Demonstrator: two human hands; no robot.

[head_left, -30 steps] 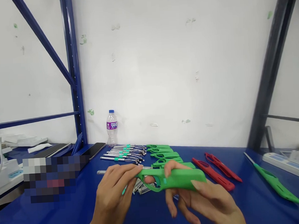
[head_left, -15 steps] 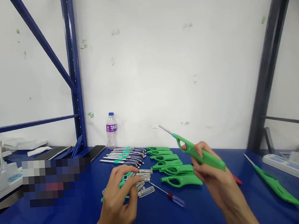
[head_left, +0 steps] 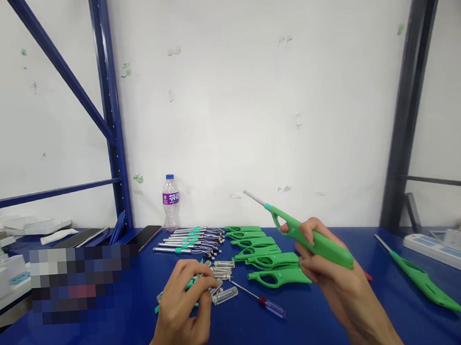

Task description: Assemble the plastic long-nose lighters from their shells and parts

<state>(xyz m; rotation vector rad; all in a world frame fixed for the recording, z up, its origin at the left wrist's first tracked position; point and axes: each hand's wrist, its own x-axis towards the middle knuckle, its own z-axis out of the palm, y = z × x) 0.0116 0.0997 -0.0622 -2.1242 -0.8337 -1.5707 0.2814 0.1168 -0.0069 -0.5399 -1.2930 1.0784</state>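
Green lighter (head_left: 327, 248) is up off the table (head_left: 248, 338) now, clutched in just the right hand (head_left: 333, 281), with the metal nozzle (head_left: 254, 199) aimed up and toward the left. Big change from a second ago, when both hands were on it, the left up by the nozzle end. Since then the left has let go and the right has carried the lighter clear of the other parts. It's hardly moved in the last half second, so looks like a pause to me. Right fingers are wrapped around the handle, thumb along the near side, index up by the trigger loop.

As for the left hand (head_left: 183, 300), it's loosely curled with thumb and index apart, nothing visibly in it. It's over the clear plastic parts (head_left: 225, 295), but can't tell if it's touching any. So the work is down to one hand for now, and the other's free.

With the lighter out of the way, you can see the screwdriver (head_left: 273, 308) and the green handle shells (head_left: 286, 277) properly. The wired metal tubes (head_left: 185, 246) sit behind the left hand.
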